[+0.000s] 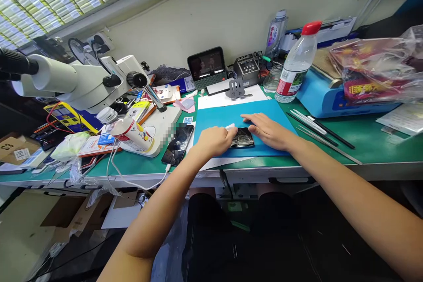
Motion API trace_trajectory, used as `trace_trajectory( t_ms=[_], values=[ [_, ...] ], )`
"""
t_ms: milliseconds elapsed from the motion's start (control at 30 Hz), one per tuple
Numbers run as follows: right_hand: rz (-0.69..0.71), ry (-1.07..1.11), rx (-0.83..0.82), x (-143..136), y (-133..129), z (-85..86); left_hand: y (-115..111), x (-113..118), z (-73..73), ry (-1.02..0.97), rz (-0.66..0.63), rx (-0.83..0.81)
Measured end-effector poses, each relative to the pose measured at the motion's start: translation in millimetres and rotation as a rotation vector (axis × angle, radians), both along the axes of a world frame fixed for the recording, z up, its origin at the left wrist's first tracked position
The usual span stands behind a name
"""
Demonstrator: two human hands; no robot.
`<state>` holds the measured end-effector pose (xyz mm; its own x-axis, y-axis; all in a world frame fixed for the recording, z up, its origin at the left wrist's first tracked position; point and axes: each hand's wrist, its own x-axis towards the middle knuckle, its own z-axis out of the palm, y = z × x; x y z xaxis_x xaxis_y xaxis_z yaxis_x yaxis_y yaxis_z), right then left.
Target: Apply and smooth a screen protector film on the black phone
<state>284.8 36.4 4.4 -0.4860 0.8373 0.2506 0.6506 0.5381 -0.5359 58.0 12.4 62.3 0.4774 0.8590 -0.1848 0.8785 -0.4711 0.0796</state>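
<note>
On the blue work mat (211, 116) lies a dark phone (243, 137) with a shiny, streaked-looking surface. My left hand (215, 141) is closed at its left end, the thumb pressed against it. A small white piece (230, 126), tissue-like, pokes out at those fingertips; the fingers hide most of it. My right hand (266, 131) rests at the phone's right end with its fingers stretched out and apart, holding nothing. Another black phone (178, 144) with a white cable lies left of the mat.
A microscope (82, 79) and a tilted drink bottle (130, 132) stand left. Behind the mat are a small screen device (207, 66) and a grey metal holder (235, 89). Right of it are a red-capped bottle (295, 66), tweezers and thin tools (325, 136), and a blue machine (327, 97).
</note>
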Motion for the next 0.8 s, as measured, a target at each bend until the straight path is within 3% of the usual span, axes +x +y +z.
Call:
trace_trajectory(
  t_ms=[200, 433, 800],
  values=[
    [0.008, -0.002, 0.022, 0, 0, -1.0, -15, -6, 0.3, 0.02, -0.005, 0.018],
    [0.018, -0.003, 0.012, 1, 2, -3.1, -4, 8, 0.3, -0.02, 0.0, 0.017],
    [0.09, -0.036, 0.108, 0, 8, -6.7, 6, 6, -2.1, -0.023, -0.019, 0.005]
  ],
)
